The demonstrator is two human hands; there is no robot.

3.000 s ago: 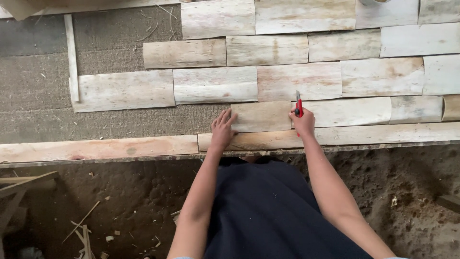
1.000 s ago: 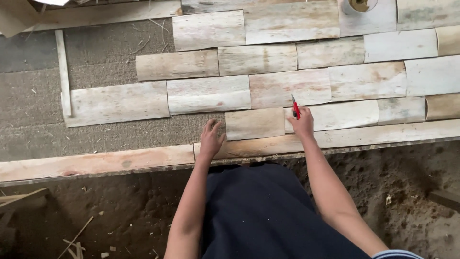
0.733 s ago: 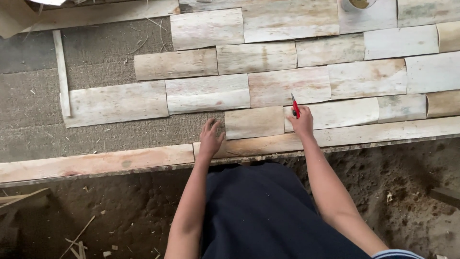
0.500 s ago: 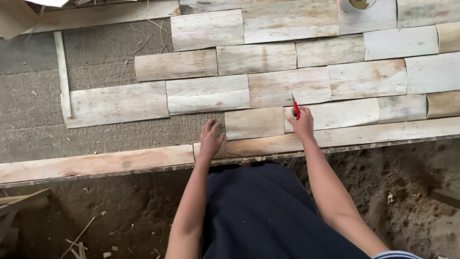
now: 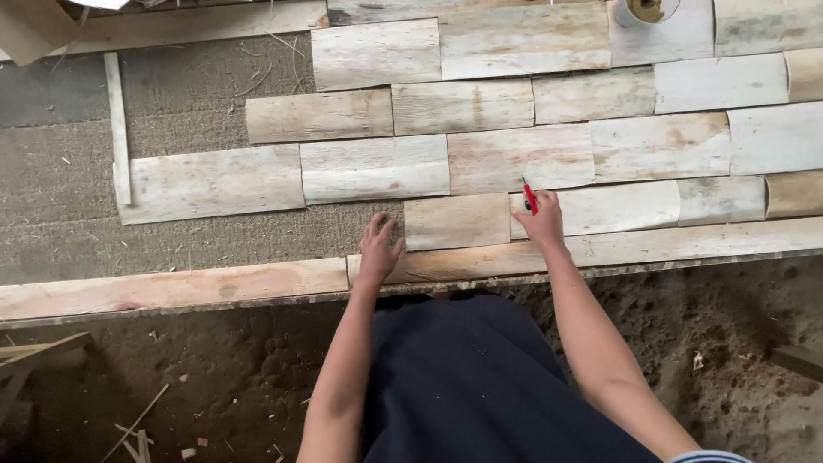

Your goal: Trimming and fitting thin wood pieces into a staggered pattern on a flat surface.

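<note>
Wood pieces filled four rows; bottom row stopped at short piece [image 5: 457,221]; right hand [image 5: 542,225] gripped red pencil [image 5: 531,198], left hand [image 5: 380,249] lay flat, fingers spread

Soft, even daylight fills the head view, bright enough to read the grain of the pale wooden slabs [image 5: 506,159]. No hard glare shows on them, though the whitest slabs above the red pencil [image 5: 530,197] look slightly washed out. Shadows are faint: a thin dark line runs under the long plank edge [image 5: 171,291] below the slabs, and the soil [image 5: 214,386] beneath it lies dimmer. Focus is fairly sharp throughout, with mild softness toward the corners.
</note>
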